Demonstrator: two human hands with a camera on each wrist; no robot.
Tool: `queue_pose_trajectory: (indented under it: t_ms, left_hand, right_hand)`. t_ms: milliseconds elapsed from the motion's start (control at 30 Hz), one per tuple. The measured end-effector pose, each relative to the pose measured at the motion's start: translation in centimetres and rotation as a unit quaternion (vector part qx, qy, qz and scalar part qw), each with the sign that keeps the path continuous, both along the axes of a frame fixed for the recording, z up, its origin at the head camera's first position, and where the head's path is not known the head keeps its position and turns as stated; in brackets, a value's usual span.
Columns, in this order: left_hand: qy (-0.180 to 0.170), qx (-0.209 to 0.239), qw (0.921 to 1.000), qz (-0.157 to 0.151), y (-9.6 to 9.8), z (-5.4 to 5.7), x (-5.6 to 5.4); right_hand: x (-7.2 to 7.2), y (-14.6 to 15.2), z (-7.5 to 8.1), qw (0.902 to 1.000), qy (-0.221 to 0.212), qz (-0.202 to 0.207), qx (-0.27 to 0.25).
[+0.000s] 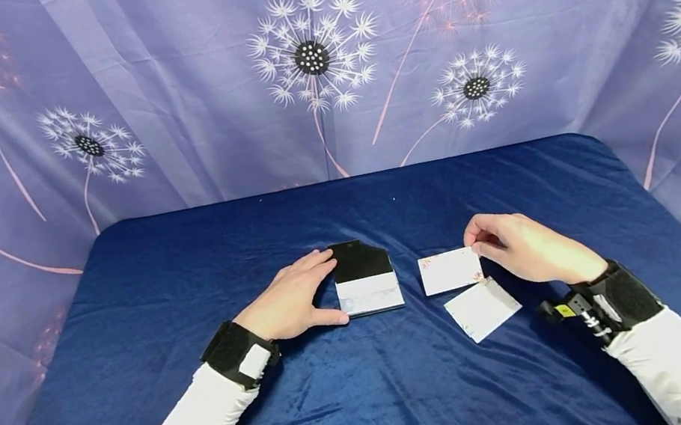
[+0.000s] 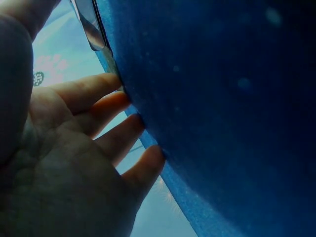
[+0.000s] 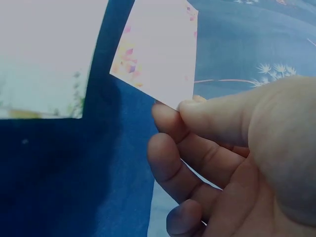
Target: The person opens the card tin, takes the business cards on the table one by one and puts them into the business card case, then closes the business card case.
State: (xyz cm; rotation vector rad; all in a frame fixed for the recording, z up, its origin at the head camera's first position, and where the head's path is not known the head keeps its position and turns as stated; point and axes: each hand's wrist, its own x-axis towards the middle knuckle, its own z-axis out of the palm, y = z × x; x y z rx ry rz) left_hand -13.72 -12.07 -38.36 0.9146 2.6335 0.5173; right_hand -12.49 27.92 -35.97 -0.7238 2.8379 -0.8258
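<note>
A small card case (image 1: 361, 262) lies open on the blue cloth, its black lid part at the back and a pale, shiny part in front. My left hand (image 1: 291, 301) rests on the cloth at the case's left side, thumb and index fingertip touching its edge, fingers nearly straight. A shiny edge of the case (image 2: 91, 27) shows beyond those fingers in the left wrist view. Between thumb and index finger, my right hand (image 1: 525, 248) pinches the corner of a white card with a floral print (image 3: 160, 47). Another white printed card (image 1: 484, 310) lies slanted just nearer to me.
Dark blue cloth (image 1: 321, 413) covers the table, with a few wrinkles. A purple curtain with dandelion prints (image 1: 187, 80) hangs behind the far edge and at both sides. Dark straps with small devices (image 1: 615, 297) sit round both wrists.
</note>
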Motion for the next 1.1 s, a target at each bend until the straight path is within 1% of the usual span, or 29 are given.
queue_pose_trajectory:
  t_ms: [233, 467, 667, 1100]
  left_hand:
    - [0.002, 0.0, 1.0, -0.001, 0.0, -0.1, 0.0]
    - [-0.007, -0.004, 1.0, 0.001, 0.1, -0.3, -0.2]
    - [-0.006, -0.003, 1.0, 0.001, 0.0, -0.1, -0.1]
    - [-0.007, -0.009, 0.9999, 0.004, 0.1, 0.1, 0.0]
  right_hand:
    - [-0.7, -0.8, 0.5, 0.9999, 0.013, -0.005, 0.001]
    - [-1.2, -1.7, 1.1, 0.9999, 0.01, -0.014, 0.002]
    - [-1.5, -2.5, 1.7, 0.9998, 0.017, -0.007, -0.008]
    - [-2.4, -4.6, 1.9, 0.9995, 0.02, -0.01, -0.023]
